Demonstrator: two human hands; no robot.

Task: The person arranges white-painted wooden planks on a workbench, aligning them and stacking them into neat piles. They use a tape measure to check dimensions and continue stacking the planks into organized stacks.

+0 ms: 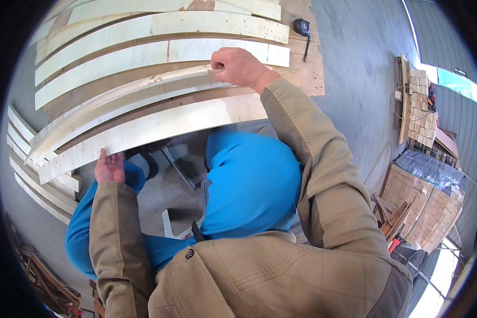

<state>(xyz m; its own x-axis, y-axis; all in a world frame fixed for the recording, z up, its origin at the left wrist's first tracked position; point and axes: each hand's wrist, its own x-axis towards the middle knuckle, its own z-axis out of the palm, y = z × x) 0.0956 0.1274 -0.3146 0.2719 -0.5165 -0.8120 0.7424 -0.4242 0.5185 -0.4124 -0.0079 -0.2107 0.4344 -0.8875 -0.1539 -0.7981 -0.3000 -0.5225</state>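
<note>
My right hand [241, 68] pinches the right part of a long, pale wooden slat [143, 85], which is tipped up on its edge across the bench. In front of it lies the nearest plank [175, 122], flat and pale. My left hand [110, 167] is closed on that plank's front edge, with the thumb up against it and the fingers partly hidden. Beyond the tipped slat, another plank with a reddish line [196, 51] and further planks [196, 24] lie side by side.
A black tape measure [301, 27] lies on the plywood board [312, 69]. More slats [42, 185] sit lower at the left. Stacked wood blocks [421, 106] and a partly wrapped wood stack [421, 199] stand at the right. My blue-clad knee [252, 183] is close under the planks.
</note>
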